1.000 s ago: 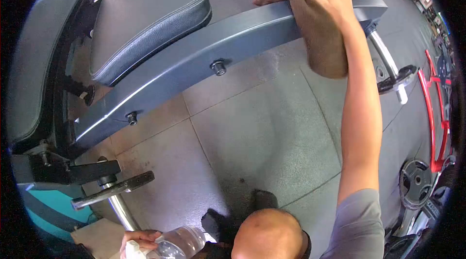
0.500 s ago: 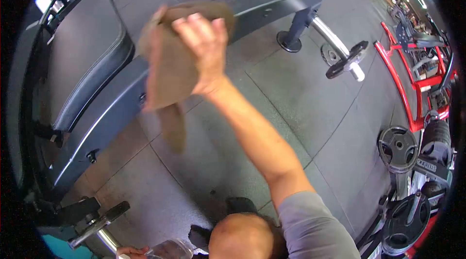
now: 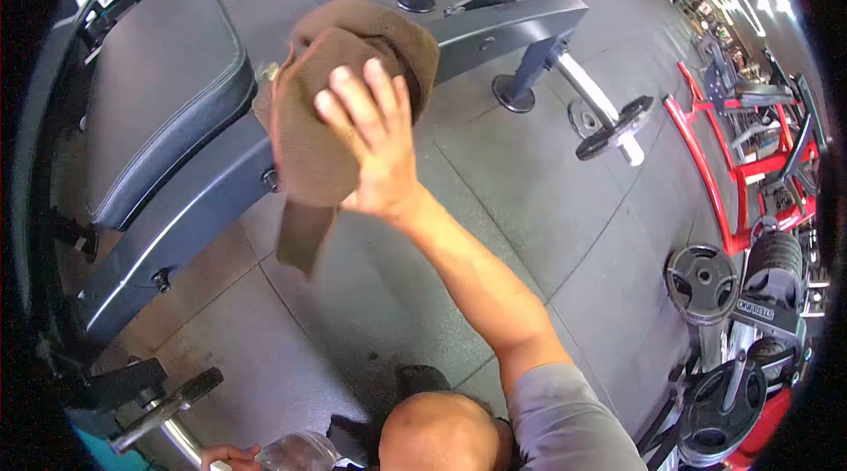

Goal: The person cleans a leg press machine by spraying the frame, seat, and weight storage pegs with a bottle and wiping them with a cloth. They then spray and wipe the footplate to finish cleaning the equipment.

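My right hand [image 3: 375, 140] presses on a bunched brown cloth [image 3: 322, 153], its fingers bent over the top and the thumb side partly hidden. The cloth lies over the dark metal beam [image 3: 185, 198] of a gym machine, and a strip of it hangs below the beam. At the bottom edge, my left hand [image 3: 231, 455] is partly cut off, with its fingers curled at the end of a clear plastic bottle [image 3: 300, 452].
A black padded seat [image 3: 168, 92] is mounted left of the cloth. A chrome bar with a weight plate [image 3: 618, 127] sticks out at the right. Plates [image 3: 703, 281] and a red frame [image 3: 701, 162] stand farther right. My knee [image 3: 441, 431] is below.
The view has shifted slightly. My right hand stays on the cloth, which was blurred and now shows more clearly. The cloth's hanging strip has swung left. The left hand remains by the bottle.
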`<action>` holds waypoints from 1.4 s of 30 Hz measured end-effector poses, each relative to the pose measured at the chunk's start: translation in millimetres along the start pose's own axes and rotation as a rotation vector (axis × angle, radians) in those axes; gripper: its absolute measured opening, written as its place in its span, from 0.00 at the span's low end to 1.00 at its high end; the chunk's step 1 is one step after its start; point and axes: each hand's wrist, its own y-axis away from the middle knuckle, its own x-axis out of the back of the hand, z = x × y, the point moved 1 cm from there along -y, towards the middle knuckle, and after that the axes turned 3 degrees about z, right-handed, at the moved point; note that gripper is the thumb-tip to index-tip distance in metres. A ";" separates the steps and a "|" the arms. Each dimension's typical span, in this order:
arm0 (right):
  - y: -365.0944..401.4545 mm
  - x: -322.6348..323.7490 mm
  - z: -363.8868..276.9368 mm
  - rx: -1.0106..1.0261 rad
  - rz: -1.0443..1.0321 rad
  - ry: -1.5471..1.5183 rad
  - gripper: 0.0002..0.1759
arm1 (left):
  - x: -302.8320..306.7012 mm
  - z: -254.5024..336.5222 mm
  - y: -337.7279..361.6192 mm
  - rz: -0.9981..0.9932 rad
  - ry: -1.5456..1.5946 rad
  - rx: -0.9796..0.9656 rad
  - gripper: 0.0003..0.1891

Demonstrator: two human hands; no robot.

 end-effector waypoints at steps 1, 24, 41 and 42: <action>-1.6 5.1 17.7 -0.020 0.013 -0.005 0.62 | -0.2 0.5 -0.8 0.000 0.029 0.003 0.21; -33.8 3.6 114.8 -0.919 0.826 -0.256 0.29 | -16.7 7.7 -9.8 -0.052 0.033 0.079 0.24; 17.3 16.3 27.9 -0.401 -0.122 0.071 0.52 | -16.0 24.3 -14.7 -0.074 0.018 0.075 0.21; 18.2 34.1 42.2 -0.332 -0.296 0.092 0.55 | -13.9 21.0 -11.8 -0.074 0.006 0.052 0.22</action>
